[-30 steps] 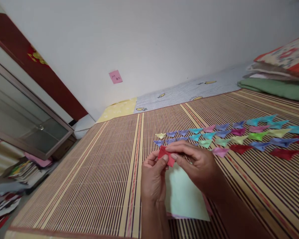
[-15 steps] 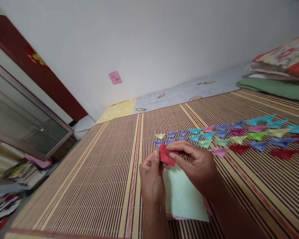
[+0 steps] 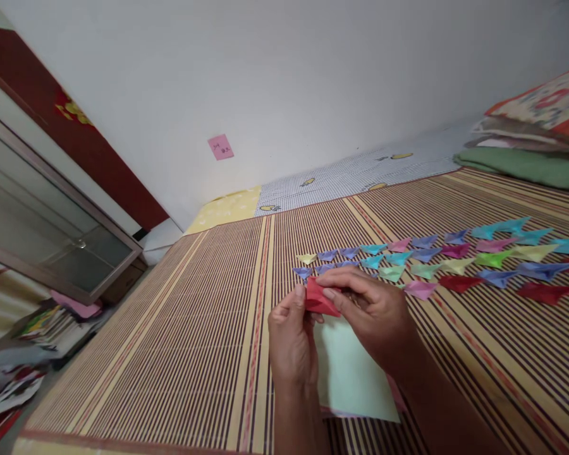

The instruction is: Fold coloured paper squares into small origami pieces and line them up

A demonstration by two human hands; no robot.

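A small folded piece of red paper [image 3: 321, 299] is held up between both hands. My left hand [image 3: 290, 335] pinches its left edge between thumb and fingers. On its right side, my right hand [image 3: 370, 306] is closed on the paper, the thumb pressed against its front and the fingers at the top. Under the hands lies a pale green sheet of paper [image 3: 355, 373], with a pink edge showing beneath it. Beyond the hands, several folded paper shapes [image 3: 424, 272] in blue, red, green, pink and yellow lie in rows; my right hand covers part of the rows.
A striped mat [image 3: 194, 328] covers the bed. Folded bedding [image 3: 526, 167] is stacked at the far right. A pink note [image 3: 220, 146] is stuck on the white wall. To the left stand a glass-doored cabinet [image 3: 61, 208] and a pile of books [image 3: 47, 328].
The red paper has changed shape between my fingers; its front now looks flatter and wider. Both hands keep their grip, and the view has shifted slightly.
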